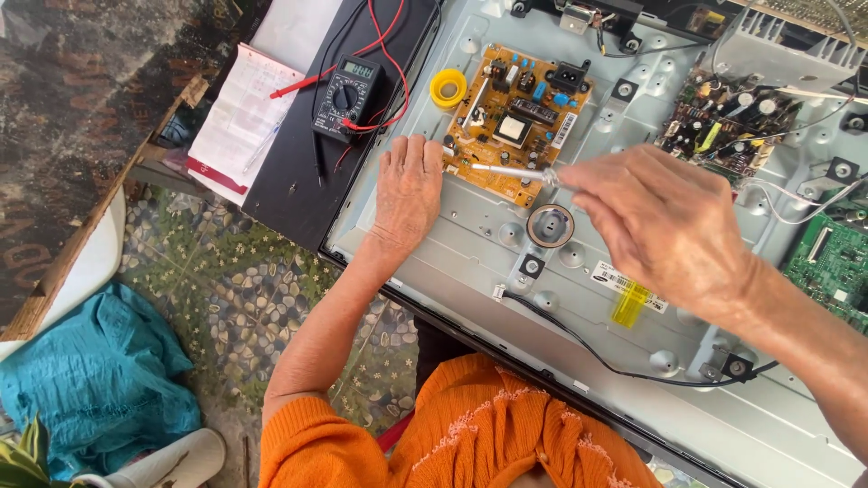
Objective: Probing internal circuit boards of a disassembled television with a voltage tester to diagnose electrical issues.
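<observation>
The person works on the opened back of a flat screen, whose grey metal chassis point(479, 244) lies flat in front of them. The right hand point(665, 221) holds a thin screwdriver point(506, 170); the fingers are pressed together around its clear handle, and the shaft lies almost level, pointing to the left. Its tip reaches the lower left corner of the brown power board point(517, 113), just beside the fingertips of the left hand point(409, 190). The left hand lies flat on the chassis with the fingers spread a little, and it holds nothing; the fingertips touch or nearly touch the edge of the board. I cannot see clearly whether the tip sits in a screw head, because the view is small there.

To my judgement, the step in hand is work on a fastening at this corner of the board. A next move would call for the tip to stay straight in the screw and for the left hand to keep the board steady.

Around it: a yellow roll of tape point(448, 88) near the upper left of the board, a black multimeter point(345, 97) with red and black leads on the dark worktop point(289, 181), a notebook point(242, 117) to the left, a second circuit board point(723, 126) and a green board point(832, 262) at the right.
</observation>
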